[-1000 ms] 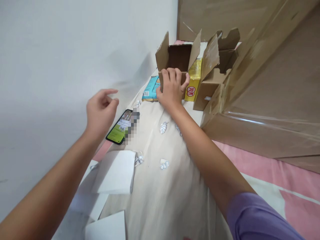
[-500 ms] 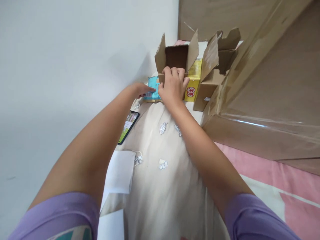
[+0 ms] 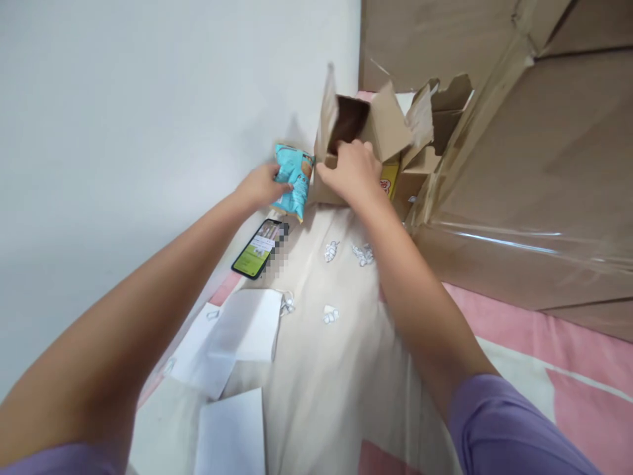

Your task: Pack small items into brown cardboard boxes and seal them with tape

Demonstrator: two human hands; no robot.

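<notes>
Between the thumb and fingers of my left hand [image 3: 264, 186] is a blue snack packet [image 3: 297, 181], held upright close to the wall. My right hand [image 3: 355, 168] grips the near edge of an open cardboard box [image 3: 390, 122], thumb outside and fingers over the rim. That box is tilted and turned, its flaps standing up and its inside dark. Part of a yellow box [image 3: 390, 177] shows behind my right wrist. A second open cardboard box [image 3: 424, 161] stands to the right of it.
Below my left hand lies a phone [image 3: 260, 247] with a lit screen. White papers [image 3: 232, 429] rest on the patterned bedsheet [image 3: 316, 389] at the lower left. A large taped carton [image 3: 554, 185] walls off the right side; a white wall [image 3: 148, 119] bounds the left.
My left hand has picked up the blue packet and moved it slightly left, away from the box. My right hand has turned and tilted the cardboard box, covering more of the yellow box.
</notes>
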